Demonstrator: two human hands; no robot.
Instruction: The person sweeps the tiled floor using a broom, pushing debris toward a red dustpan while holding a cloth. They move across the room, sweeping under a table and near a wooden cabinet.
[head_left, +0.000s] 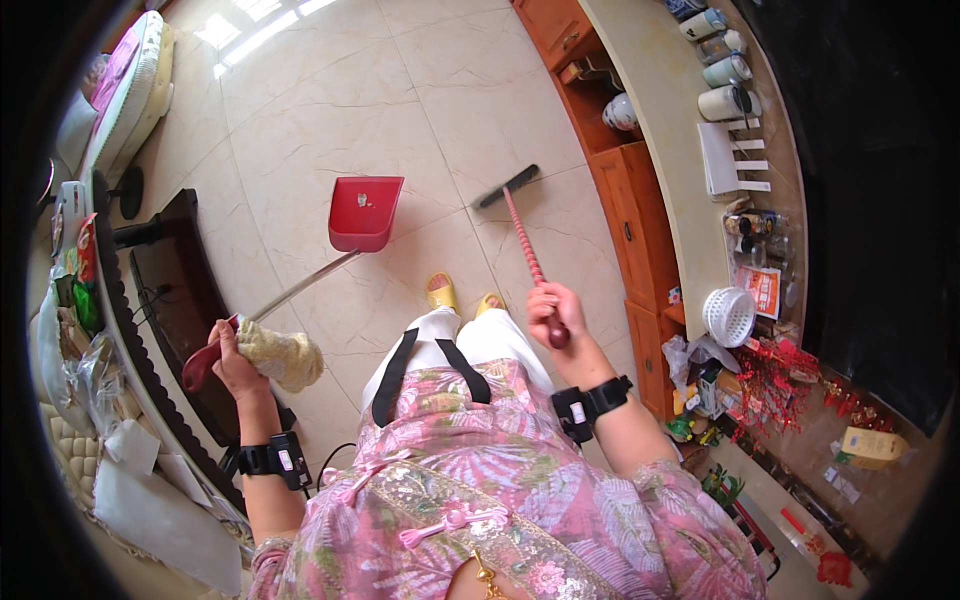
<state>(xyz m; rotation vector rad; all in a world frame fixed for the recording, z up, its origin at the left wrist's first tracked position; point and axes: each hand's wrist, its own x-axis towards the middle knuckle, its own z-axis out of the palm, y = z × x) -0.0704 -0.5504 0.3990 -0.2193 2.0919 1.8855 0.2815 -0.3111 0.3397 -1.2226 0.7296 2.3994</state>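
My right hand (553, 311) is closed around the red-and-white striped handle of a broom (523, 232). The broom's dark head (510, 187) is at the floor on the right, near the wooden cabinet. In my left hand (238, 364) are the dark red grip of a long-handled dustpan (364, 217) and a yellowish cloth (281, 356) bunched against it. The dustpan's red pan lies out ahead on the tiles, left of the broom head. A small pale scrap (364, 200) sits inside the pan.
Pale tiled floor (322, 127) spreads ahead. An orange-brown wooden cabinet (626, 217) runs along the right, its top (660, 150) bearing bottles, a white router (720, 157) and white baskets (729, 316). A dark screen-like panel (176, 315) and a cluttered sofa (71, 442) are at left.
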